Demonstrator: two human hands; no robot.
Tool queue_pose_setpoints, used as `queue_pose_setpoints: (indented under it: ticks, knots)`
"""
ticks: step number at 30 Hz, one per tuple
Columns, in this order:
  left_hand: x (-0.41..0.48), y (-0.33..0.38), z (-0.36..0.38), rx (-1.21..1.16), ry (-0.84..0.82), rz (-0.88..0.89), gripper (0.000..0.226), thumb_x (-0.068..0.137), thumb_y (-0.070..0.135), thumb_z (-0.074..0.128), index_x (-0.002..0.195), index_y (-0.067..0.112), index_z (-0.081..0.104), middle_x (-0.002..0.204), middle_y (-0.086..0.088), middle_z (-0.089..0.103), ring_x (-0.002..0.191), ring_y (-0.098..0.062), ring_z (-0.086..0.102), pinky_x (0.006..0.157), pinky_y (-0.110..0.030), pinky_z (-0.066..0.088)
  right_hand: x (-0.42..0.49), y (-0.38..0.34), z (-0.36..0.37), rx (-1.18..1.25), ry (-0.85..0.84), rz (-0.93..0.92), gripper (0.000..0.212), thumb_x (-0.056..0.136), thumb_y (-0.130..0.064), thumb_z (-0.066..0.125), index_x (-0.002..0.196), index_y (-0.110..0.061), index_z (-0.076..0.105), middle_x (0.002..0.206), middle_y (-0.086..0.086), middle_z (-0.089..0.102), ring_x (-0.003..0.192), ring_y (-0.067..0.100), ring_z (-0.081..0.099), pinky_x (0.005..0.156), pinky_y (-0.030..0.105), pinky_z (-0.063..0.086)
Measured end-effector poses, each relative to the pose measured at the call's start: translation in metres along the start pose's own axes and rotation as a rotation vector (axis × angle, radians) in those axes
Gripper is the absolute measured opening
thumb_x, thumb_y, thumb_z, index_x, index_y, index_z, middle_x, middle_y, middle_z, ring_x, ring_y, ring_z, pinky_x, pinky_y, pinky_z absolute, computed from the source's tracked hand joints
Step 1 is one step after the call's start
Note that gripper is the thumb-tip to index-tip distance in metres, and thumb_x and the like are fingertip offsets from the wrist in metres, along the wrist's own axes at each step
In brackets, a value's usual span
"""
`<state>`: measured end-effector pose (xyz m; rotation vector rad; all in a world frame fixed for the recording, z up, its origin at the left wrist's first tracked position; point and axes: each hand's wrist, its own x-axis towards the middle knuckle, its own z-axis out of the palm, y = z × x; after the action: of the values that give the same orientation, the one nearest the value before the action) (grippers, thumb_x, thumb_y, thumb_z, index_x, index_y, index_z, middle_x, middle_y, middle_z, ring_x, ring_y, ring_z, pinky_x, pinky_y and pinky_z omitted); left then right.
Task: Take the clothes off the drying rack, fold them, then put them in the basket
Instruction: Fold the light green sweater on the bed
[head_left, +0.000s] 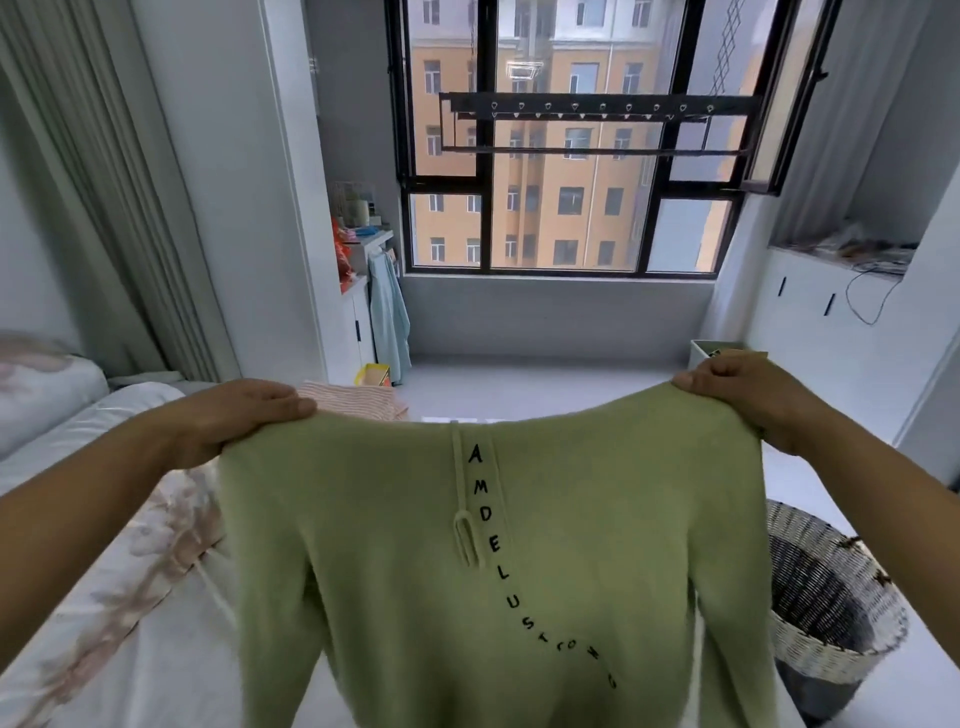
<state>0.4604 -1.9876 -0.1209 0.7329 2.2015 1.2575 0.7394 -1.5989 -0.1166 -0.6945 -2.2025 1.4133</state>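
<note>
Green sweater (467, 561) shoulders in closed grips, L hand (244, 415) & R hand (737, 395).

Two hands, the left hand (249, 415) and the right hand (737, 395), show beside one green sweater (467, 571). One woven basket (831, 597) stands right of the sweater, one striped garment (353, 397) lies beyond it, and one drying rack (597, 122) hangs above. One bed (104, 519) lies to its left.

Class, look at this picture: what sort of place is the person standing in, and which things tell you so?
Most likely a bedroom at home with a window bay for drying laundry: a bed on the left, a drying rack by the window, a woven basket on the floor.
</note>
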Motion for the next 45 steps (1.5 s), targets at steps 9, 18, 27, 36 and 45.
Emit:
queue_pose_setpoints:
  ticks: [9,18,27,36,45]
  knots:
    - [0.086,-0.075,-0.085,-0.028,-0.03,-0.121,0.026,0.086,0.018,0.061,0.062,0.015,0.072,0.072,-0.006,0.069,0.066,-0.016,0.065,0.064,-0.026,0.052,0.086,-0.001,0.116,-0.151,-0.004,0.168,0.044,0.068,-0.041,0.073,0.083,0.0,0.066,0.081,0.018,0.063,0.074,0.026,0.058,0.073,0.033,0.045]
    - [0.167,-0.035,-0.172,0.128,0.228,0.182,0.022,0.08,0.036,0.068,0.072,0.018,0.058,0.071,-0.001,0.054,0.068,-0.016,0.048,0.059,-0.026,0.036,0.165,-0.079,0.156,-0.346,0.167,-0.064,0.029,0.086,-0.032,0.065,0.081,-0.003,0.063,0.074,0.012,0.055,0.07,0.021,0.047,0.055,0.026,0.034]
    - [0.163,-0.166,-0.117,0.083,0.045,-0.042,0.057,0.034,0.07,0.075,0.059,0.02,0.064,0.053,0.01,0.054,0.049,-0.002,0.047,0.049,-0.017,0.035,0.149,0.052,0.218,-0.393,-0.047,0.093,0.031,0.09,-0.027,0.06,0.072,-0.002,0.063,0.075,0.018,0.058,0.065,0.022,0.048,0.058,0.028,0.031]
    - [0.106,-0.448,0.038,0.178,-0.281,-0.563,0.032,0.074,0.028,0.075,0.058,0.02,0.048,0.048,0.008,0.043,0.052,-0.005,0.038,0.049,-0.019,0.031,0.018,0.328,0.346,-0.493,-0.464,0.703,0.039,0.087,-0.031,0.065,0.053,-0.027,0.047,0.051,-0.007,0.047,0.051,0.002,0.042,0.053,0.019,0.03]
    - [0.045,-0.557,0.107,0.236,-0.485,-0.77,0.027,0.086,0.02,0.063,0.061,0.018,0.053,0.058,0.009,0.046,0.052,0.004,0.04,0.056,-0.01,0.034,-0.077,0.42,0.405,-0.641,-0.539,0.75,0.039,0.067,-0.069,0.068,0.062,-0.032,0.055,0.074,0.002,0.056,0.093,0.034,0.062,0.069,0.014,0.04]
